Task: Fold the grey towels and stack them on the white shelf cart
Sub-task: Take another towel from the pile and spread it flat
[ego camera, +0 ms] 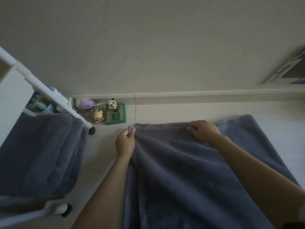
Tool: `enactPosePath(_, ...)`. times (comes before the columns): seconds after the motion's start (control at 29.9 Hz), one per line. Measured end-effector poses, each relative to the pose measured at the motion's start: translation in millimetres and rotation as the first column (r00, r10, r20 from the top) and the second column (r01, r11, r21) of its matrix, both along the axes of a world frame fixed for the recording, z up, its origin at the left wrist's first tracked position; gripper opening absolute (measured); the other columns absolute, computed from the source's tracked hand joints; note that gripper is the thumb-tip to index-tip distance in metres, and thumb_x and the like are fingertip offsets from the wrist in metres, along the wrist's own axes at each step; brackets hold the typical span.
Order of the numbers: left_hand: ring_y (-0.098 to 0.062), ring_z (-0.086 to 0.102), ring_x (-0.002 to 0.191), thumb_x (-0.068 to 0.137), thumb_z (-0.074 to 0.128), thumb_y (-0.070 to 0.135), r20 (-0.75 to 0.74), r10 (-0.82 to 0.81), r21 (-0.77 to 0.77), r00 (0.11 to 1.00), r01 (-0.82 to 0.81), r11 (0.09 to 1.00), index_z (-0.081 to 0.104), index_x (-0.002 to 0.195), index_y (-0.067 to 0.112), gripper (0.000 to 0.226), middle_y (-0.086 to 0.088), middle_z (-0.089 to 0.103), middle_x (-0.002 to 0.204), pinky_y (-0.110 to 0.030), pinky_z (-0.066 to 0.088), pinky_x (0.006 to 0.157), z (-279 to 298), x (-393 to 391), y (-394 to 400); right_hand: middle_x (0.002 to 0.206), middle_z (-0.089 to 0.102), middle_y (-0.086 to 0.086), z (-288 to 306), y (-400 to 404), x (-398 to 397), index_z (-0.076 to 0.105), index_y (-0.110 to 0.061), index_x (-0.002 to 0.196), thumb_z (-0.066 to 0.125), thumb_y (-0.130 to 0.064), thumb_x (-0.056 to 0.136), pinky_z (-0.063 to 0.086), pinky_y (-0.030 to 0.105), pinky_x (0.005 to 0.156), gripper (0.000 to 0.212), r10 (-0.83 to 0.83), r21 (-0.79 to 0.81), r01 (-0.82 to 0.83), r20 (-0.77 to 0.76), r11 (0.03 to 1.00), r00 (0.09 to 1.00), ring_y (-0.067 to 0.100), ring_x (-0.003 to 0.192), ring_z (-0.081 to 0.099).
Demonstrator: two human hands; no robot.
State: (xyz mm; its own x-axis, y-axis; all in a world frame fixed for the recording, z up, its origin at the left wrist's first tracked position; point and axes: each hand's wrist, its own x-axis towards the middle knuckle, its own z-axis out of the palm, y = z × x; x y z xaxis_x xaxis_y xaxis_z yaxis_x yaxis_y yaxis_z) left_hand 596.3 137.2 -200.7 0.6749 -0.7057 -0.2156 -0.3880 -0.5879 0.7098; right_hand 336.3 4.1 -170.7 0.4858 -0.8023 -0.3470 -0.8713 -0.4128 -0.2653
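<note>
**Far edge lined up, fold could skew**

The grey towel (pixel 189 171) lies on the floor beside the white shelf cart (pixel 33 80). Left hand (pixel 125 142) pinches its far-left corner; right hand (pixel 204 130) grips the far edge. Uneven pull would likely misalign the layers.

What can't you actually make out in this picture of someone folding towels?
Head view only:
- Grey towel: near end cut off by the bottom edge.
- Right hand: fingertips curl out of sight into the towel's far hem.
- White shelf cart: top cut off at the left edge; items behind its rail are blurred.
- Picture frame: blurred, cropped at right.
</note>
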Motion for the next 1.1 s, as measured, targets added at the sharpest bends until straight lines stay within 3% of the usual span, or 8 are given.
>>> enactPosePath(0.2, -0.035, 0.060, 0.081, 0.095, 0.047, 0.043, 0.268, -0.040, 0.052, 0.963, 0.027, 0.998, 0.060, 0.078, 0.013, 0.037, -0.013, 0.068, 0.088, -0.030, 0.032, 0.059, -11.9, -11.6, -23.2, 0.084, 0.061, 0.012, -9.1, -4.0, -7.4, 0.044, -0.011, 0.077, 0.044, -0.026, 0.097, 0.030, 0.031, 0.062, 0.024, -0.109, -0.073, 0.112, 0.054, 0.991, 0.993, 0.027, 0.074, 0.051)
enactPosePath(0.37, -0.030, 0.062, 0.085, 0.092, 0.052, 0.047, 0.299, 0.029, 0.025, 0.954, -0.038, 0.999, 0.067, 0.092, 0.020, 0.031, -0.003, 0.070, 0.091, -0.028, 0.034, 0.062, -21.4, -13.8, -28.1, 0.074, 0.046, 0.007, -19.6, -1.3, -8.6, 0.042, -0.008, 0.074, 0.046, -0.019, 0.094, 0.028, 0.031, 0.062, 0.024, -0.203, -0.088, 0.214, 0.114, 0.973, 0.972, 0.031, 0.078, 0.051)
enactPosePath(0.64, -0.034, 0.058, 0.093, 0.086, 0.063, 0.030, 0.338, 0.103, 0.036, 0.935, -0.122, 0.992, 0.057, 0.093, 0.013, 0.019, -0.010, 0.062, 0.099, -0.038, 0.042, 0.072, -15.5, -25.7, -37.3, 0.090, 0.057, 0.018, -27.1, -0.8, -3.0, 0.040, -0.011, 0.081, 0.046, -0.026, 0.096, 0.032, 0.033, 0.065, 0.023, -0.257, -0.130, 0.271, 0.112, 0.954, 0.960, 0.034, 0.088, 0.052)
enactPosePath(0.7, -0.035, 0.054, 0.093, 0.080, 0.062, 0.016, 0.489, 0.018, -0.072, 0.872, 0.021, 0.997, 0.059, 0.092, 0.013, 0.013, -0.013, 0.059, 0.097, -0.042, 0.040, 0.079, -14.2, -45.3, -34.6, 0.092, 0.058, 0.017, -26.7, -0.5, -1.8, 0.042, -0.011, 0.082, 0.045, -0.028, 0.096, 0.032, 0.032, 0.065, 0.022, -0.256, -0.140, 0.268, 0.099, 0.953, 0.962, 0.034, 0.090, 0.053)
enactPosePath(0.77, -0.033, 0.055, 0.096, 0.081, 0.048, 0.022, 0.525, -0.231, -0.122, 0.819, 0.341, 0.932, 0.064, 0.094, 0.014, 0.022, -0.011, 0.060, 0.100, -0.042, 0.036, 0.087, -14.5, -74.9, -32.1, 0.094, 0.059, 0.016, -26.2, -1.5, -0.1, 0.047, -0.009, 0.086, 0.044, -0.030, 0.097, 0.031, 0.032, 0.065, 0.023, -0.246, -0.152, 0.257, 0.089, 0.954, 0.965, 0.033, 0.091, 0.053)
enactPosePath(0.84, -0.035, 0.046, 0.125, 0.087, 0.026, 0.042, 0.423, -0.516, 0.066, 0.745, 0.543, 0.837, 0.058, 0.125, 0.014, 0.056, -0.014, 0.051, 0.134, -0.045, 0.027, 0.107, -17.1, -101.7, -30.8, 0.094, 0.060, 0.013, -23.6, -2.7, -0.8, 0.048, -0.011, 0.088, 0.042, -0.034, 0.097, 0.033, 0.032, 0.064, 0.026, -0.219, -0.154, 0.229, 0.074, 0.961, 0.973, 0.031, 0.088, 0.053)
enactPosePath(0.94, -0.030, -0.002, 0.147, 0.083, 0.001, 0.060, 0.362, -0.646, 0.369, 0.672, 0.533, 0.762, 0.010, 0.151, 0.025, 0.078, -0.008, -0.001, 0.160, -0.049, -0.012, 0.113, -30.3, -110.2, -31.3, 0.089, 0.064, 0.006, -14.0, -7.9, -13.7, 0.049, -0.017, 0.084, 0.042, -0.050, 0.093, 0.040, 0.032, 0.065, 0.035, -0.105, -0.123, 0.103, -0.013, 0.987, 0.994, 0.026, 0.079, 0.056)
enactPosePath(1.1, -0.033, 0.020, 0.143, 0.088, 0.020, 0.058, 0.479, -0.609, 0.395, 0.632, 0.464, 0.793, 0.028, 0.148, 0.025, 0.068, -0.010, 0.023, 0.156, -0.056, 0.007, 0.114, -35.7, -110.7, -34.9, 0.086, 0.064, -0.002, 12.6, -30.3, -64.6, 0.062, -0.027, 0.091, 0.044, -0.079, 0.075, 0.037, 0.028, 0.067, 0.057, 0.122, 0.054, -0.111, -0.275, 0.992, 0.954, 0.019, 0.079, 0.057)
